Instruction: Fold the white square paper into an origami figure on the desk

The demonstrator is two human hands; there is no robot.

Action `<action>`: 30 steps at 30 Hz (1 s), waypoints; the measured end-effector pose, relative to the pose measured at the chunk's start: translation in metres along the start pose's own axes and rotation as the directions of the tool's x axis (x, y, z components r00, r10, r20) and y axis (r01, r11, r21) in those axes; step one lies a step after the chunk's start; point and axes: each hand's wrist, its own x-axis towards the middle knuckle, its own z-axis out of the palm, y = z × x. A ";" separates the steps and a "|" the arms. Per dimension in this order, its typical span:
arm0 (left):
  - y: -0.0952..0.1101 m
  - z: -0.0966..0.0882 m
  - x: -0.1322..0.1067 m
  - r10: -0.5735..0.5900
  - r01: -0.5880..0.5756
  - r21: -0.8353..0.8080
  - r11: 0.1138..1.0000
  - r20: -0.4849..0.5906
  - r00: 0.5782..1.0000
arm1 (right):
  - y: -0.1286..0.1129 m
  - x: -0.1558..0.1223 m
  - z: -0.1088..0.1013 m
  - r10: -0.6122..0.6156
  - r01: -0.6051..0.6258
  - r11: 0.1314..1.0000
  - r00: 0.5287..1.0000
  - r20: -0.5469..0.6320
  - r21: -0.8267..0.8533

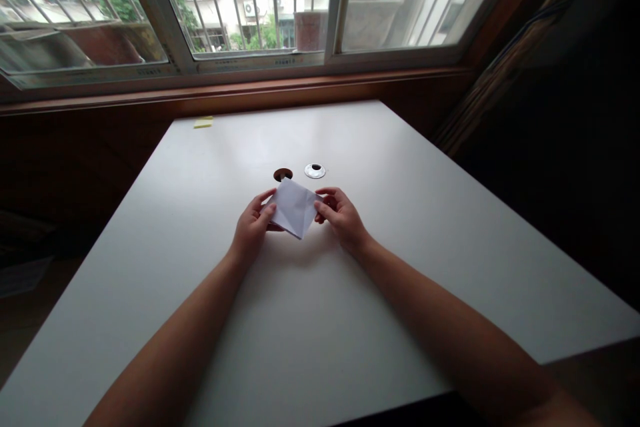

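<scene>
A folded sheet of white paper (294, 207), roughly diamond-shaped with crease lines, is held up above the white table (310, 320). My left hand (253, 221) pinches its left corner, thumb on top and fingers behind. At the opposite corner, my right hand (341, 215) grips the paper between thumb and fingers. The lower edge of the paper shows more than one layer. Parts of the fingers behind the paper are hidden.
Just beyond the paper, the tabletop has a dark round hole (283, 175) and a silver ring-shaped grommet (315, 171). A yellow-edged slip (203, 122) lies at the far left corner. Behind the table is a barred window (250, 7).
</scene>
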 end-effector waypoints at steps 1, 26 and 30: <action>0.000 0.000 0.000 0.006 -0.006 0.007 1.000 0.019 1.000 | 0.001 0.000 0.000 -0.006 0.006 1.000 1.000 -0.004 -0.011; 0.002 0.007 -0.005 0.190 -0.196 0.104 0.975 0.068 0.979 | -0.009 -0.007 0.002 -0.104 0.121 0.978 0.989 0.106 -0.170; 0.001 0.006 -0.004 0.196 -0.204 0.106 0.973 0.076 0.978 | -0.012 -0.008 0.003 -0.092 0.114 0.981 0.987 0.135 -0.160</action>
